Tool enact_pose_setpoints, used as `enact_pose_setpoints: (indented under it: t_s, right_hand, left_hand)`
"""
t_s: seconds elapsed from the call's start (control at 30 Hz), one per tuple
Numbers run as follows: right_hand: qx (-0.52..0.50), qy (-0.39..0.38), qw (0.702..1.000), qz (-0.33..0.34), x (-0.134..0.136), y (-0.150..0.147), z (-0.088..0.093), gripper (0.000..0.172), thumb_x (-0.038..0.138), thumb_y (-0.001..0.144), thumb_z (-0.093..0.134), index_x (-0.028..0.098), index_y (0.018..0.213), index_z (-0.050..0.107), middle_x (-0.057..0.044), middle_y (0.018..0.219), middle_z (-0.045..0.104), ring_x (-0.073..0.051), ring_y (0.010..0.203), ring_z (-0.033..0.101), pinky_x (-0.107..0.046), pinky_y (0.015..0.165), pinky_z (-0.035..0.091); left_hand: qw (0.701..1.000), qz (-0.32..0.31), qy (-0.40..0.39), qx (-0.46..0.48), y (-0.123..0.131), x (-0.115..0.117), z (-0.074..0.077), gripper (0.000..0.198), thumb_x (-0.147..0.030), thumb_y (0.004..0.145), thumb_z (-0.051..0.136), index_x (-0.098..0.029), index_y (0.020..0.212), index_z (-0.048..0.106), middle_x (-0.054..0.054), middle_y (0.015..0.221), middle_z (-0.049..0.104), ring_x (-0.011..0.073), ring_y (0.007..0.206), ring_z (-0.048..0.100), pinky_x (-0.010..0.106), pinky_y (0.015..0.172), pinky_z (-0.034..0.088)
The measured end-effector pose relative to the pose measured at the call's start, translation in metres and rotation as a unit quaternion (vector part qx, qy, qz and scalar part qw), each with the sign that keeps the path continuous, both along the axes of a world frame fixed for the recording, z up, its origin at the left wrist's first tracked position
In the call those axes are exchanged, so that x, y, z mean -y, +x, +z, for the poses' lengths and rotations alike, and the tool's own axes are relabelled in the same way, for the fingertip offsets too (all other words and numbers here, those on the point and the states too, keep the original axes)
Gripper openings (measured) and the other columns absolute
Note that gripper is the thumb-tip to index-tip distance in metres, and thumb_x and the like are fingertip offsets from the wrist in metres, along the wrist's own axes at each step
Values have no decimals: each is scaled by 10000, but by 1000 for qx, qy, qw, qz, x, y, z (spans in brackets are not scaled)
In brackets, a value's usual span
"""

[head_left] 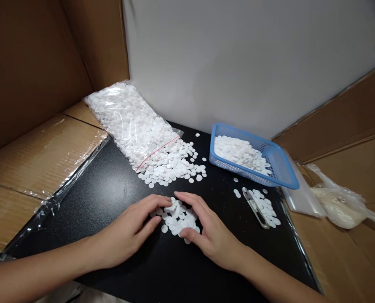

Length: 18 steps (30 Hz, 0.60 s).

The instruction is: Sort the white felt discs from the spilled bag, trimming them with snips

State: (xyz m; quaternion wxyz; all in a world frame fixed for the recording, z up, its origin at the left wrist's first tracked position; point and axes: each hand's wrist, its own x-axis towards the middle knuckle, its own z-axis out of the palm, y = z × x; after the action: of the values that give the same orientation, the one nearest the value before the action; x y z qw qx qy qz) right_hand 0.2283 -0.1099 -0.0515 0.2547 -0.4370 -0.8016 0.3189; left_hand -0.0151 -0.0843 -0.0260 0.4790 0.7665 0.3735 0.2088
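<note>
Between my two hands a small heap of round white paper discs lies on the black tabletop. My left hand curves around the heap's left side, its fingertips touching discs at the edge. On the opposite side my right hand cups the heap, thumb and fingers apart, with the thumb over some discs. Neither hand grasps anything. Behind them a clear zip bag full of the same discs lies with its mouth toward me, and loose discs spill out of it.
A blue plastic basket partly filled with discs stands at the back right. Before it, metal tweezers rest against another patch of discs. A knotted plastic bag sits on cardboard at right. Cardboard panels and a pale wall surround the table.
</note>
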Motion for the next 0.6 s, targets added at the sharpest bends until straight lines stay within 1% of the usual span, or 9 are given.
enact_pose_setpoints:
  t_s: [0.1,0.13,0.17,0.23,0.3,0.37,0.43,0.5,0.6]
  right_hand:
    - [86,64,994,3,8,6,-8,1059,614,775,727,209,1580,171,-205,1547,388,-355,1438,363,-569,1120,403]
    - [110,85,990,10,9,5,-10,1133,625,742,749,194,1590,135,-223,1563,359,-373,1453,330,-596,1119,392]
    - [127,101,987,19,8,3,-11,1146,626,736,754,176,1591,137,-237,1570,341,-384,1462,307,-612,1116,387]
    - [143,120,982,39,3,-7,-10,1007,594,794,721,156,1568,247,-246,1570,339,-381,1466,296,-612,1114,386]
    - [141,131,979,72,-6,-20,-7,747,533,874,664,177,1488,431,-220,1553,385,-357,1458,320,-578,1119,394]
    - [119,151,975,110,-16,-33,-4,497,442,945,604,205,1380,567,-170,1490,489,-306,1422,387,-507,1121,419]
    - [82,184,970,136,-24,-40,-5,321,334,997,537,190,1259,653,-125,1352,621,-241,1321,503,-410,1102,457]
    - [44,218,964,143,-28,-42,-7,254,253,1015,495,155,1137,696,-98,1201,704,-198,1181,592,-334,1057,493]
    - [27,231,964,128,-31,-35,-11,219,185,1007,482,144,1039,695,-89,1093,728,-192,1050,616,-314,969,535]
  left_hand:
    - [999,4,-28,38,10,-5,4,269,-273,998,446,-245,1211,607,52,1247,645,202,1157,586,334,1031,439]
    - [998,26,-32,54,12,-9,5,250,-300,998,449,-232,1157,629,54,1202,659,206,1132,592,327,1009,445]
    - [996,53,-34,70,14,-15,6,247,-332,998,449,-217,1091,647,54,1141,673,208,1092,600,320,978,455]
    - [988,112,-33,98,16,-27,7,291,-394,995,447,-194,950,653,45,992,677,203,979,609,302,894,470]
    - [979,163,-21,122,18,-40,6,343,-439,987,449,-185,843,628,25,862,643,186,865,590,285,820,464]
    - [972,192,-4,138,18,-49,3,370,-462,978,455,-184,782,599,12,794,606,172,800,561,273,776,450]
    - [972,194,9,135,18,-53,1,381,-470,975,458,-184,756,583,5,761,585,162,760,540,263,744,438]
    - [976,183,17,116,15,-53,-2,382,-461,980,449,-183,755,585,2,747,579,157,742,533,256,726,433]
    - [983,159,45,75,10,-51,-2,362,-410,997,424,-182,780,601,7,766,599,155,754,551,251,731,441]
